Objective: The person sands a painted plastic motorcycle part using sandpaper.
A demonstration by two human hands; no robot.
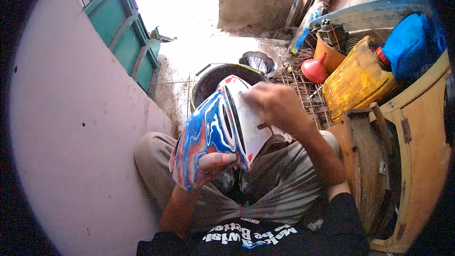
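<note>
A plastic fairing panel [204,128], likely off a motorcycle, is tilted above my lap. Its left side has swirled blue, white and red paint; its right side is mostly white with red spots. A dark slot runs between the two sides. My left hand [213,163] grips the panel's lower edge, thumb on the painted face, other fingers hidden beneath. My right hand [279,106] is curled against the upper white side and blurred by motion. Whatever its fingers may hold cannot be made out. Behind the panel is a black basin [215,72] with a yellowish rim.
A dark scalloped bowl [258,61] lies beyond the basin. On the right are a red funnel [314,68], a yellow jerrycan [358,83], a blue container [411,42], metal rods and a wooden cabinet frame [417,137]. A white wall [85,114] stands close on the left, near a green panel [123,33].
</note>
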